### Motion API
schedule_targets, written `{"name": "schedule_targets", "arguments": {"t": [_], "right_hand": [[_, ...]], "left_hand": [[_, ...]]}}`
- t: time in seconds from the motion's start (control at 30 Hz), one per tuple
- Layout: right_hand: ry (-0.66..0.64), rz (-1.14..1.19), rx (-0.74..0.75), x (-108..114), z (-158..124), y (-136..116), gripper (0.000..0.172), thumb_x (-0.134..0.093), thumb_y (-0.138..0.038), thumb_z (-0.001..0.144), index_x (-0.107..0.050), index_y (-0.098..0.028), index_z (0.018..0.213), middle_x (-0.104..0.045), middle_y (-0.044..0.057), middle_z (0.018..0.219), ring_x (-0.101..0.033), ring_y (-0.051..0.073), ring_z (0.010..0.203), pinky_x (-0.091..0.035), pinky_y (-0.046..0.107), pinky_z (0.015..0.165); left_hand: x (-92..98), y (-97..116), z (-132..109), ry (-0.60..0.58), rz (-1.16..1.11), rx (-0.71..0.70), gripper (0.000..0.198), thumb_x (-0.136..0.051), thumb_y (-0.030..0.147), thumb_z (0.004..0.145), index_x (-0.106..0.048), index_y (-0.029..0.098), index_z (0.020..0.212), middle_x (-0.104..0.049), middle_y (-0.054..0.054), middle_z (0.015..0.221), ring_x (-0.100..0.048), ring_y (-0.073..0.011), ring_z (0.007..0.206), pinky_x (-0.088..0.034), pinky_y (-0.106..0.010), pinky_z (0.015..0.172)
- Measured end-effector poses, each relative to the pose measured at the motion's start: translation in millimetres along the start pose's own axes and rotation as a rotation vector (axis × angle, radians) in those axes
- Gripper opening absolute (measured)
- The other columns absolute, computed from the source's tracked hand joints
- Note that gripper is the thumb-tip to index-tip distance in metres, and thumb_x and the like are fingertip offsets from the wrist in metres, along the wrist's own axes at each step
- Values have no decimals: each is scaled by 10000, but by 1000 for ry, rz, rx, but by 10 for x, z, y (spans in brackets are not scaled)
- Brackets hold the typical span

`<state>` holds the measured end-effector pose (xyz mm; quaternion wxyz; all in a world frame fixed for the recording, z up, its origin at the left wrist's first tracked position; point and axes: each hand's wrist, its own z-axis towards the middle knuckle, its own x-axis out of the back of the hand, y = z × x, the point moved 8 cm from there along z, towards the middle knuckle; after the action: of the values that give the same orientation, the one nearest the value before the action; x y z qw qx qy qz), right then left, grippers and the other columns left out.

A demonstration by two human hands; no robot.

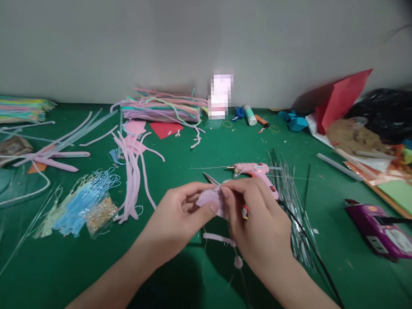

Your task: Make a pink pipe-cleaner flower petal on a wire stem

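Both hands pinched on a small pink fuzzy piece, low centre over the green bench.

Left hand (176, 214) comes in from 8 o'clock, thumb and fingers closed on the pale pink piece (210, 200), seemingly to brace it; right hand (258, 215) from 5 o'clock has its fingers closed on the same piece at the other edge, pressing or shaping it. A pink stem (218, 237) dangles below, off the bench (95, 266). Just beyond at 12 o'clock lie scissors (211, 177) and a pink glue gun (255, 171), likely kept within easy reach. Silver wires (290, 201) fan out at 3 o'clock; pink pipe cleaners (134, 175) sit at 10 o'clock.
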<state>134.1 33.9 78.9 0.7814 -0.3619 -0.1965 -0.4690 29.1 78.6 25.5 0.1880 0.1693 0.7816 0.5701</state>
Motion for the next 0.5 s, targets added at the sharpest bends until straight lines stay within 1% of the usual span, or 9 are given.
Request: {"name": "schedule_targets", "arguments": {"t": [0.07, 0.13, 0.2, 0.3, 0.37, 0.5], "right_hand": [[-29, 46, -28, -14, 3, 36, 80, -520, -113, 897, -565, -173, 870, -625, 36, 772, -602, 139, 693, -493, 255, 637], [-46, 57, -45, -23, -4, 62, 83, -523, -113, 895, -563, -175, 858, -625, 30, 762, -606, 135, 691, -493, 253, 638], [-34, 38, -39, -16, -21, 63, 69, -537, -117, 891, -564, -176, 866, -631, 30, 766, -611, 135, 698, -497, 252, 643], [-15, -7, 15, -12, -72, 25, 75, -564, -105, 876, -565, -174, 908, -641, 45, 797, -622, 144, 731, -507, 262, 669], [-10, -48, 65, -24, -125, -9, 122, -579, -91, 863, -561, -167, 956, -643, 63, 826, -626, 157, 759, -514, 271, 677], [8, -105, 128, -56, -227, -48, 202, -590, -76, 848, -540, -164, 1021, -639, 73, 841, -624, 175, 771, -523, 286, 648]], "left_hand": [[22, -63, 51, -13, -41, 32, 244, -670, 259, 786, -675, 150, 1004, -716, -44, 909, -652, -172, 839, -521, -250, 764], [40, -119, 87, 3, -69, 47, 230, -683, 260, 774, -686, 149, 976, -713, -36, 860, -648, -163, 800, -524, -251, 752], [40, -155, 106, 33, -64, 42, 204, -704, 247, 747, -691, 149, 925, -708, -28, 816, -641, -156, 762, -520, -239, 714], [23, -170, 118, 76, -19, 9, 116, -707, 227, 724, -694, 146, 806, -686, -12, 719, -618, -144, 680, -495, -215, 624], [12, -177, 123, 89, -7, -8, 89, -695, 232, 730, -688, 144, 743, -674, -9, 687, -605, -140, 656, -485, -212, 603], [40, -198, 133, 124, 11, -23, 108, -690, 254, 727, -682, 147, 720, -645, -2, 663, -573, -132, 618, -464, -213, 574]]}}
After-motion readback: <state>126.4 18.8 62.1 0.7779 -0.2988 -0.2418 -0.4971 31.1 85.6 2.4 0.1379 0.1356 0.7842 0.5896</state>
